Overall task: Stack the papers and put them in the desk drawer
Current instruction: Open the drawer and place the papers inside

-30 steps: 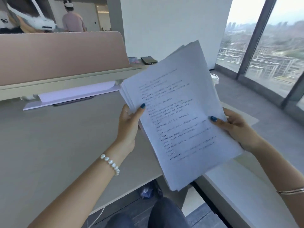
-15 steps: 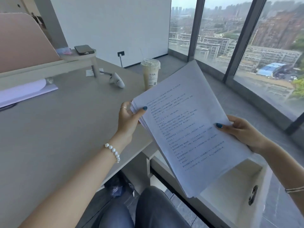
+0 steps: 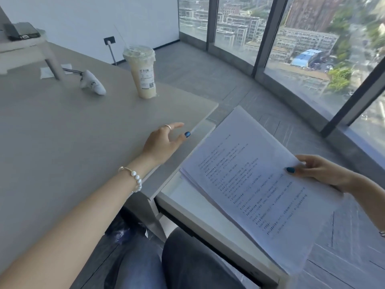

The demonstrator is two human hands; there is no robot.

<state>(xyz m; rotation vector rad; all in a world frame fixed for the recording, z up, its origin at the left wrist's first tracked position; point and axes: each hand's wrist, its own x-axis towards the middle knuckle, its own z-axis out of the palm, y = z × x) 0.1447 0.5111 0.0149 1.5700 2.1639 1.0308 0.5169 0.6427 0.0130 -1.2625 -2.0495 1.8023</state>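
Observation:
A stack of printed white papers (image 3: 248, 184) hangs tilted over the open white desk drawer (image 3: 200, 213) to the right of the desk. My right hand (image 3: 320, 174) grips the stack by its right edge, thumb on top. My left hand (image 3: 164, 142) is off the papers, hovering over the desk's right edge with its fingers spread and nothing in it. Most of the drawer's inside is hidden under the papers.
On the grey desk (image 3: 62, 142) stand a plastic cup with a pale drink (image 3: 142, 70) and a small white device (image 3: 92, 82) on a cable. A phone (image 3: 21, 31) lies on a raised shelf at the back left. My knees (image 3: 177, 265) are below the drawer. Floor-to-ceiling windows run on the right.
My left hand has let go of the papers and moved left over the desk. The stack, now held by the right hand alone, has dropped lower over the open drawer. My view swung right.

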